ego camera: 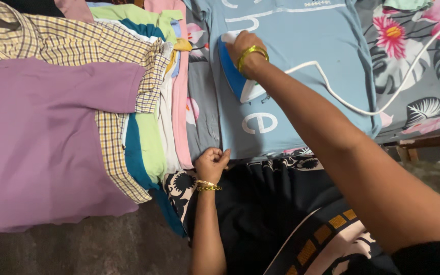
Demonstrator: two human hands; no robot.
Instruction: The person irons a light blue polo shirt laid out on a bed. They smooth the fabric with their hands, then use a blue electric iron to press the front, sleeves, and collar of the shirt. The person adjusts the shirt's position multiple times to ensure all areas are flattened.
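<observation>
While the right hand [244,45] grips it, the iron: a blue and white iron [238,81] sits flat on the light blue shirt [301,61], near the middle of the picture, a bit toward 12 o'clock.
Right hand: fingers curled shut around the iron's handle; a gold bangle is on the wrist.
Left hand: the left hand [211,164] pinches the near edge of the light blue shirt, at 7 o'clock from the iron; a gold bracelet is on that wrist.
Light blue shirt: spread flat, with white letters on it; its near edge lies just above the person's dark printed clothes.
Cord: a white cord [352,106] runs from the iron toward 3 o'clock, then curves up to 1 o'clock over the flowered sheet [423,61].
Pile: at 9 o'clock from the iron lies a stack of clothes, with a purple shirt [42,147] on top of a yellow checked shirt [77,38], and green, teal, white and pink edges showing.
Edges: the pile's pink edge lies close beside the shirt's left side, with a strip of grey sheet between them.
Open room: bare shirt cloth lies at 3 o'clock from the iron, up to the cord.
</observation>
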